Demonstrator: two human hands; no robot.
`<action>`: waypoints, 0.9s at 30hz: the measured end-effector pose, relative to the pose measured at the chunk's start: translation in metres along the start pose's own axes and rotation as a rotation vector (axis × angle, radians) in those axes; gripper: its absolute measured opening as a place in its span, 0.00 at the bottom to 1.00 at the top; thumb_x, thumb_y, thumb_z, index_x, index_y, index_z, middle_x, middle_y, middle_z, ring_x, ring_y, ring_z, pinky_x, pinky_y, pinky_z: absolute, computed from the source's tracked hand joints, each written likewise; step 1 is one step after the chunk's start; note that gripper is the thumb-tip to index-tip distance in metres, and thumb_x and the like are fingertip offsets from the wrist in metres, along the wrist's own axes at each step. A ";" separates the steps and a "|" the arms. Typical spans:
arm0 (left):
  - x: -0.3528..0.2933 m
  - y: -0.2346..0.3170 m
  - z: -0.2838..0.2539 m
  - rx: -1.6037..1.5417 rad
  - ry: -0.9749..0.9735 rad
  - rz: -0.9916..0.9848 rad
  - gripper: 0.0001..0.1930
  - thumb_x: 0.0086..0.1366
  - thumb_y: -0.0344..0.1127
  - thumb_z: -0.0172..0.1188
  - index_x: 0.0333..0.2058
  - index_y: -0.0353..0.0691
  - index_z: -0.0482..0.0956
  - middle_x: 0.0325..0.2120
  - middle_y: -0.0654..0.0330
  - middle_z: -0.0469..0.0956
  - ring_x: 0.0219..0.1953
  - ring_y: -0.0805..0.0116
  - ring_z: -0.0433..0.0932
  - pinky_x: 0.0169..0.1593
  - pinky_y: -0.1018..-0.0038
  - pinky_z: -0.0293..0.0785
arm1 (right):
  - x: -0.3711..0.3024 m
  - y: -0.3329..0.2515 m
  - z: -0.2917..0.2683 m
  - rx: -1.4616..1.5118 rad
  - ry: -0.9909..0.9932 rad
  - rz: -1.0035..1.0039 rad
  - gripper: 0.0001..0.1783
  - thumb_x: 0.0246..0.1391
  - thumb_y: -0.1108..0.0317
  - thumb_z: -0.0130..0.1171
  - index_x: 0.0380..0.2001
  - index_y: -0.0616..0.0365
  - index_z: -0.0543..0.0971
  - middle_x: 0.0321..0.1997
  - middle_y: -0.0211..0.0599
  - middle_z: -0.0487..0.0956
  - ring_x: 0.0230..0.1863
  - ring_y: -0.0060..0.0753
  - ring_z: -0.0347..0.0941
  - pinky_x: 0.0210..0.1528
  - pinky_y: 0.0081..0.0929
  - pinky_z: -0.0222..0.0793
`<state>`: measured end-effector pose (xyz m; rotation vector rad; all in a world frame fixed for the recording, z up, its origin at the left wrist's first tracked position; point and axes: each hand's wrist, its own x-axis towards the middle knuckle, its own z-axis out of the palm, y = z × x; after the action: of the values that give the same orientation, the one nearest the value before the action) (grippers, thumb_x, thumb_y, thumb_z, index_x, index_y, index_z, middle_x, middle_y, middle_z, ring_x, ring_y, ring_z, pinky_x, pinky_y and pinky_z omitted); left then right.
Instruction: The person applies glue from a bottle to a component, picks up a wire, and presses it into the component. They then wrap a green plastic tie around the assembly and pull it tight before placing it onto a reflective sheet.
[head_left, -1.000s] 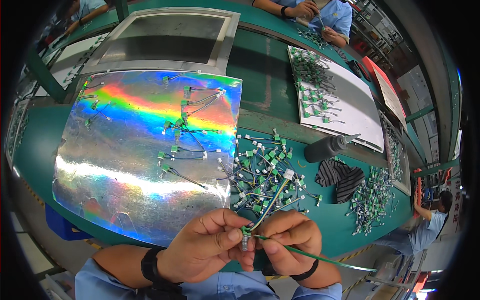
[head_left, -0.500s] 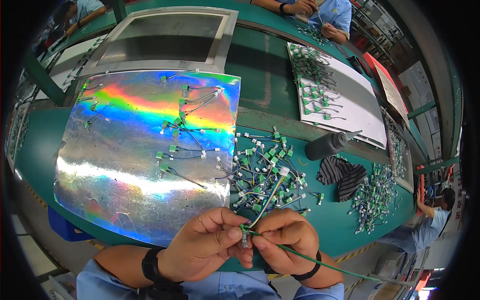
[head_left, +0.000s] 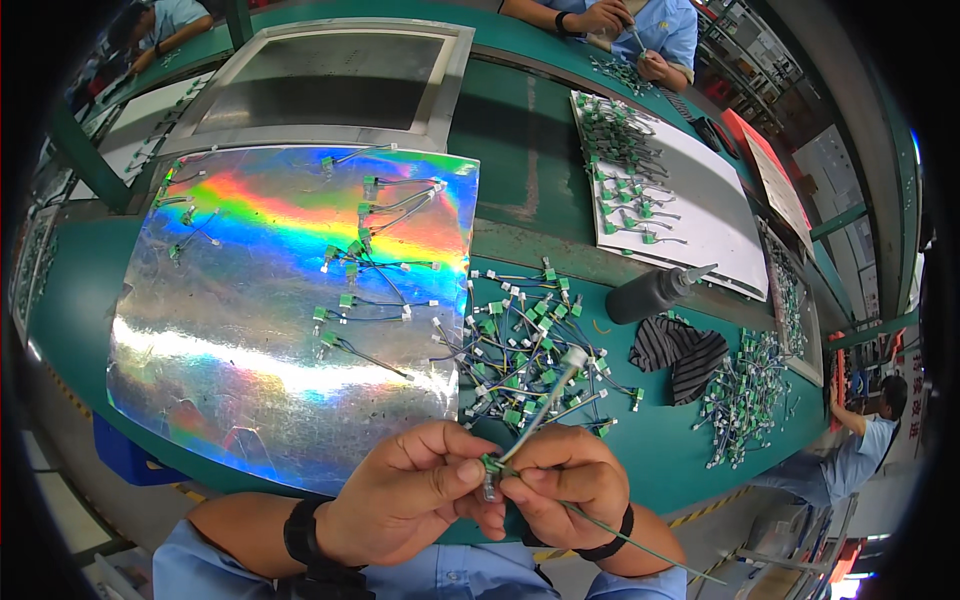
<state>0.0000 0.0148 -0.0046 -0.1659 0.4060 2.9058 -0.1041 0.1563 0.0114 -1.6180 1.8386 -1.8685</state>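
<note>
Close in front of me, my left hand pinches a small green circuit board with a metal shaft pointing down. From this board a short cable rises to a white plug. My right hand is closed against the same board, thumb and forefinger pinching a thin green strand, which looks like wire and trails out to the lower right. Where strand and board meet is partly covered by my fingertips. Just beyond my hands lies a loose pile of similar wired boards.
A shiny metallic sheet bearing several wired boards lies left. A dark bottle with a pointed nozzle, a striped cloth and another pile are right. Beyond are a white panel with boards and a co-worker.
The white plug and cable have tilted slightly to the right. The green strand's free end has swung lower and closer to me. Both hands keep nearly the same place and grip.
</note>
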 end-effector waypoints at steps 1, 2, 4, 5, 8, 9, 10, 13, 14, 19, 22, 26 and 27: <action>0.000 0.000 0.000 -0.002 -0.008 -0.007 0.10 0.64 0.28 0.46 0.44 0.36 0.68 0.35 0.54 0.74 0.35 0.63 0.75 0.39 0.65 0.74 | 0.001 0.000 0.000 0.022 0.002 0.014 0.14 0.41 0.82 0.61 0.28 0.60 0.67 0.30 0.42 0.73 0.23 0.33 0.72 0.21 0.24 0.68; 0.000 0.000 0.000 -0.001 -0.009 -0.007 0.10 0.64 0.28 0.46 0.44 0.36 0.68 0.35 0.54 0.74 0.35 0.63 0.75 0.39 0.65 0.74 | 0.001 0.000 0.000 0.041 0.004 0.027 0.13 0.42 0.82 0.61 0.28 0.60 0.67 0.30 0.42 0.73 0.23 0.33 0.72 0.22 0.24 0.68; 0.001 0.001 0.001 -0.006 -0.024 0.023 0.10 0.65 0.29 0.46 0.44 0.36 0.68 0.35 0.54 0.74 0.35 0.63 0.75 0.39 0.65 0.74 | 0.000 0.000 -0.002 0.061 0.007 0.039 0.13 0.42 0.82 0.60 0.29 0.60 0.67 0.30 0.41 0.73 0.23 0.32 0.72 0.22 0.24 0.68; 0.001 0.002 0.001 -0.008 -0.031 0.038 0.10 0.65 0.29 0.46 0.44 0.36 0.68 0.35 0.54 0.74 0.35 0.63 0.75 0.39 0.65 0.74 | -0.003 0.002 -0.003 0.100 0.002 0.037 0.13 0.43 0.82 0.60 0.30 0.60 0.67 0.30 0.41 0.73 0.24 0.32 0.72 0.22 0.24 0.68; 0.001 0.002 0.001 -0.015 -0.024 0.038 0.10 0.65 0.29 0.46 0.44 0.36 0.68 0.35 0.54 0.73 0.35 0.63 0.75 0.39 0.65 0.74 | -0.008 0.005 -0.005 0.179 -0.005 0.035 0.12 0.44 0.82 0.59 0.31 0.61 0.67 0.30 0.41 0.73 0.25 0.32 0.73 0.23 0.24 0.68; 0.001 0.002 0.001 -0.020 -0.021 0.037 0.10 0.65 0.29 0.46 0.44 0.35 0.68 0.35 0.54 0.73 0.36 0.63 0.75 0.39 0.65 0.74 | -0.007 0.005 -0.005 0.173 0.004 0.048 0.12 0.44 0.82 0.59 0.31 0.61 0.67 0.30 0.42 0.73 0.25 0.32 0.73 0.23 0.24 0.68; 0.001 0.002 0.001 -0.019 -0.020 0.037 0.10 0.65 0.29 0.46 0.44 0.35 0.68 0.35 0.54 0.73 0.36 0.63 0.75 0.39 0.65 0.74 | -0.006 0.004 -0.004 0.168 0.014 0.061 0.12 0.44 0.82 0.59 0.31 0.61 0.67 0.30 0.42 0.73 0.25 0.32 0.73 0.24 0.24 0.68; 0.001 0.003 0.001 -0.019 -0.024 0.036 0.10 0.64 0.29 0.46 0.44 0.35 0.68 0.35 0.54 0.74 0.35 0.63 0.75 0.39 0.65 0.74 | -0.004 0.003 -0.003 0.158 0.023 0.074 0.12 0.43 0.82 0.59 0.30 0.61 0.67 0.30 0.42 0.73 0.25 0.32 0.73 0.24 0.24 0.68; 0.001 0.003 0.001 -0.018 -0.021 0.035 0.10 0.64 0.29 0.46 0.44 0.35 0.68 0.35 0.54 0.74 0.35 0.63 0.75 0.39 0.65 0.74 | -0.003 0.003 -0.002 0.151 0.021 0.072 0.12 0.43 0.82 0.59 0.30 0.62 0.67 0.30 0.43 0.73 0.25 0.32 0.73 0.23 0.24 0.68; 0.002 0.002 0.000 0.011 -0.010 0.034 0.10 0.64 0.29 0.46 0.43 0.35 0.68 0.35 0.53 0.74 0.35 0.63 0.76 0.39 0.65 0.75 | 0.000 0.004 -0.004 0.082 0.001 0.038 0.12 0.42 0.83 0.60 0.29 0.62 0.67 0.29 0.43 0.74 0.24 0.32 0.73 0.22 0.24 0.68; 0.002 0.002 0.001 0.018 0.005 0.035 0.10 0.64 0.29 0.46 0.43 0.35 0.68 0.35 0.52 0.74 0.35 0.63 0.76 0.39 0.65 0.75 | -0.001 0.004 -0.002 0.077 0.017 0.018 0.12 0.42 0.83 0.60 0.28 0.62 0.67 0.29 0.43 0.74 0.23 0.32 0.72 0.22 0.24 0.68; 0.002 0.002 0.000 0.003 -0.001 0.027 0.10 0.64 0.28 0.46 0.43 0.35 0.68 0.35 0.52 0.74 0.35 0.63 0.76 0.40 0.65 0.75 | -0.001 0.003 -0.002 0.054 0.029 0.004 0.12 0.42 0.82 0.60 0.28 0.61 0.68 0.29 0.43 0.74 0.23 0.32 0.72 0.22 0.24 0.68; 0.002 0.002 0.000 0.007 -0.003 0.027 0.10 0.64 0.28 0.46 0.43 0.35 0.68 0.35 0.52 0.74 0.35 0.63 0.76 0.40 0.64 0.75 | -0.001 0.003 -0.002 0.041 0.031 0.003 0.12 0.42 0.82 0.60 0.28 0.61 0.68 0.29 0.43 0.74 0.23 0.32 0.72 0.22 0.24 0.68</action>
<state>-0.0025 0.0137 -0.0041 -0.1559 0.4207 2.9302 -0.1069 0.1576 0.0097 -1.5817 1.8003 -1.9281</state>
